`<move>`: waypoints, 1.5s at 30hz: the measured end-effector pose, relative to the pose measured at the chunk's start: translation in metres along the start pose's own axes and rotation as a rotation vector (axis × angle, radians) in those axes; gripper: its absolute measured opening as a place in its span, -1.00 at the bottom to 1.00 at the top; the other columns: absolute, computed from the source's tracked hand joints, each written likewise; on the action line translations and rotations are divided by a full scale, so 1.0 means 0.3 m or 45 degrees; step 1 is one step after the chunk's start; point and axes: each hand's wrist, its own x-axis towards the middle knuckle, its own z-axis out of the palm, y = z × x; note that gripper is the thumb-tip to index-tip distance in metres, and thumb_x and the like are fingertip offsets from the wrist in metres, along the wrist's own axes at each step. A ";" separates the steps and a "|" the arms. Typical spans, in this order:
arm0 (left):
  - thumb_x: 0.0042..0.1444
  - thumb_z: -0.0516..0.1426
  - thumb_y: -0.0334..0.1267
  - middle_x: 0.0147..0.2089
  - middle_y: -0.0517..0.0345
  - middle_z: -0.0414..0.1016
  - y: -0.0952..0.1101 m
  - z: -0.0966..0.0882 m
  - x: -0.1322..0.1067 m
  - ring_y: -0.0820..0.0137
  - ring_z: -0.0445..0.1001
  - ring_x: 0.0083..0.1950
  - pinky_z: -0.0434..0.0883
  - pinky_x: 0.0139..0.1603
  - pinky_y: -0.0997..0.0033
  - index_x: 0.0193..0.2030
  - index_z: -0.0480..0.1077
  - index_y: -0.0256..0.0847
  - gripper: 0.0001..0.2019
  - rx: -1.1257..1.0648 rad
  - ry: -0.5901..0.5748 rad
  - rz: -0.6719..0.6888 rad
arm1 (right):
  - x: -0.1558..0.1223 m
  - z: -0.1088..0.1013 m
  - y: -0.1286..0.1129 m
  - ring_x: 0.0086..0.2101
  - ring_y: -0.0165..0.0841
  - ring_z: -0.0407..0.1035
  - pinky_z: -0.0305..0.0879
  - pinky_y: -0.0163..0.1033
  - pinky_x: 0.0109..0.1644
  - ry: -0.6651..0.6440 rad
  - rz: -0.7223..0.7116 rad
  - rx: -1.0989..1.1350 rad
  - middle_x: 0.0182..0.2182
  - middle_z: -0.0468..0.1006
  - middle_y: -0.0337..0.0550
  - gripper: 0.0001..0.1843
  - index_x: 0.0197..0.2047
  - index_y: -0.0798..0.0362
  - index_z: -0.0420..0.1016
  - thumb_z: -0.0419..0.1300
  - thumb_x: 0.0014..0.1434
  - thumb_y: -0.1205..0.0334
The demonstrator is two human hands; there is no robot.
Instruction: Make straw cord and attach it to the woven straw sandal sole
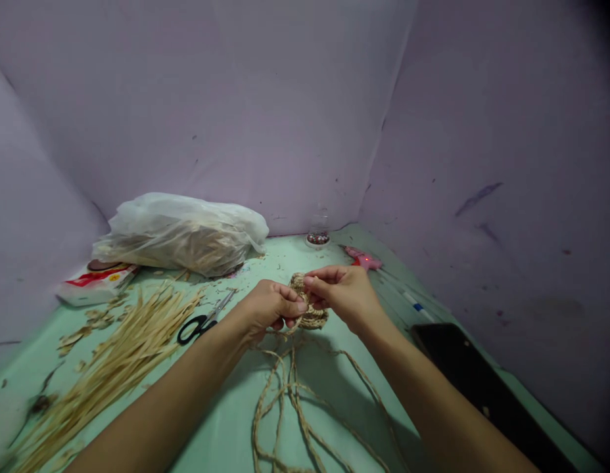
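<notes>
A small woven piece of twisted straw cord point(315, 318) is held up between my two hands, over the middle of the table. My left hand point(278, 305) pinches its left side, thumb against fingers. From above right, my right hand point(342, 292) grips its upper part with thumb and forefinger. Long loose strands of cord point(295, 401) hang from the piece and loop over the table toward me. My fingers hide part of the weave.
On the left lie dry straw strips point(132, 355) and black-handled scissors point(206, 322). Behind them are a stuffed plastic bag point(181, 233) and a red-and-white box point(98, 284). A clear bead container point(317, 236), a pink glue gun point(363, 257), a pen point(416, 304) and a dark flat object point(482, 394) lie farther right.
</notes>
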 end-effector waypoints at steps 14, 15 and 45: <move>-0.34 0.25 -0.22 -0.73 0.35 0.13 0.009 -0.030 0.000 0.64 0.01 -0.70 -0.16 -0.66 0.53 -0.61 0.29 -0.29 -0.77 -0.104 -0.097 -0.033 | 0.008 -0.013 -0.020 -0.72 -0.50 0.30 0.27 -0.41 -0.63 0.005 0.115 -0.083 -0.75 0.40 -0.29 -0.83 -0.58 0.13 0.38 0.19 0.02 0.39; -0.33 0.24 -0.22 -0.72 0.33 0.15 0.012 -0.032 0.000 0.64 0.02 -0.70 -0.15 -0.66 0.53 -0.61 0.30 -0.29 -0.77 -0.098 -0.107 -0.028 | 0.009 -0.018 -0.018 -0.70 -0.49 0.31 0.28 -0.39 -0.61 -0.016 0.108 -0.124 -0.74 0.40 -0.28 -0.83 -0.57 0.12 0.38 0.18 0.04 0.38; -0.19 0.22 -0.12 -0.58 0.15 0.43 0.010 -0.048 0.018 0.52 0.24 -0.54 0.14 -0.54 0.52 -0.49 0.51 -0.34 -0.74 0.084 0.472 0.409 | 0.023 -0.001 0.043 -0.60 -0.50 0.22 0.11 -0.34 -0.49 -0.036 0.030 0.085 -0.64 0.43 -0.25 -0.86 -0.60 0.14 0.42 0.26 -0.24 0.24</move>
